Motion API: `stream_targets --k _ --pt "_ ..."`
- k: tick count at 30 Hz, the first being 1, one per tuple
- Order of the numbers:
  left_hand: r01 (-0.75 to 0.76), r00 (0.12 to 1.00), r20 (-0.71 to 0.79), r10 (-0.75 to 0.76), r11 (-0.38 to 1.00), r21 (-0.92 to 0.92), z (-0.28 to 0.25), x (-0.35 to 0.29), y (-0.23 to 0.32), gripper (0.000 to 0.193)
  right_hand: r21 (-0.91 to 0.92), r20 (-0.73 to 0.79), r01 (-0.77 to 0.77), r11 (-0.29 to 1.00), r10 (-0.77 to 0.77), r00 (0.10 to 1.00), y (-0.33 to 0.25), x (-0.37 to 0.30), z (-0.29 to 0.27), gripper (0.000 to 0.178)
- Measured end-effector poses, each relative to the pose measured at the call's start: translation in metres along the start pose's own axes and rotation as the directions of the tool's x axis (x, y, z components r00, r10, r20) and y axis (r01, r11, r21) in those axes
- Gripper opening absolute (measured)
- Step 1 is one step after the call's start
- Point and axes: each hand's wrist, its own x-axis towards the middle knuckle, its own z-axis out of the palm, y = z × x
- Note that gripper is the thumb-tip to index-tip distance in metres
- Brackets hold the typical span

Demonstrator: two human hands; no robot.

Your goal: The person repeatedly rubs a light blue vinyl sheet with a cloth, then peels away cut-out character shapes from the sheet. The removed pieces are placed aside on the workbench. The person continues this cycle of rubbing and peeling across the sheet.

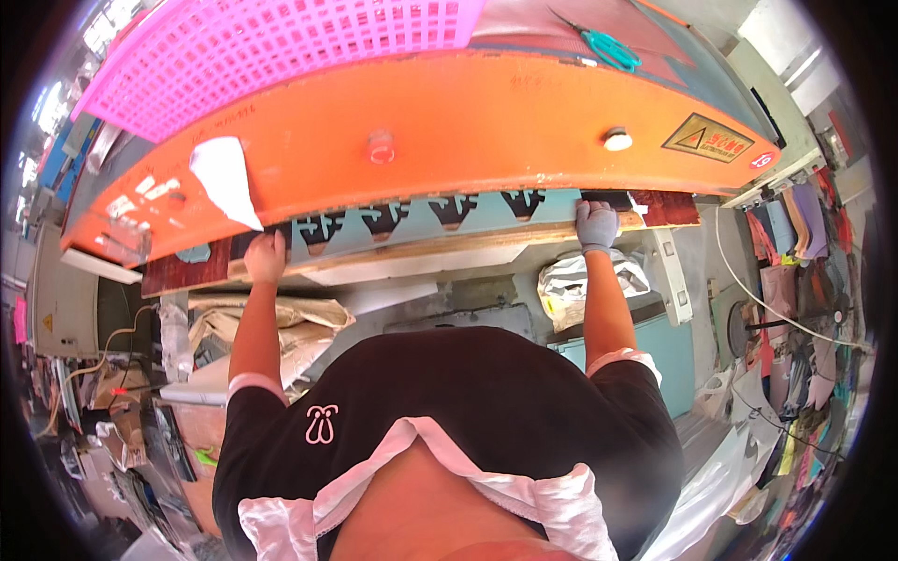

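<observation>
A long wooden board (pixel 449 245) lies crosswise in front of me, its far side under the orange press beam (pixel 449 131). On it rests a light blue sheet (pixel 412 220) with a row of black branching cut-out shapes (pixel 454 211) and dark ends. My left hand (pixel 266 256), bare, is closed on the board's near edge by the left dark end. At the right dark end, my right hand (pixel 597 224) in a grey glove grips the same edge. The fingertips of both hands are partly hidden.
A pink plastic basket (pixel 281 56) and teal-handled scissors (pixel 610 50) sit on top of the press. White paper (pixel 224 178) hangs on its front. Below the board are brown wrapping (pixel 271 323) and a white plastic bag (pixel 585 285). Coloured pieces (pixel 795 224) hang at right.
</observation>
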Motion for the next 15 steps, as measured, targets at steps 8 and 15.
stream_targets --k 8,15 --pt "0.133 0.984 0.123 -0.131 0.991 -0.007 0.005 0.006 0.007 0.041 0.124 0.101 0.027 0.992 -0.04 0.994 0.02 0.005 -0.001 0.039" --pt "0.051 0.999 -0.016 -0.052 0.999 -0.013 -0.034 -0.057 0.028 0.039 0.121 -0.065 0.088 0.989 -0.081 0.995 0.045 -0.057 -0.021 0.034"
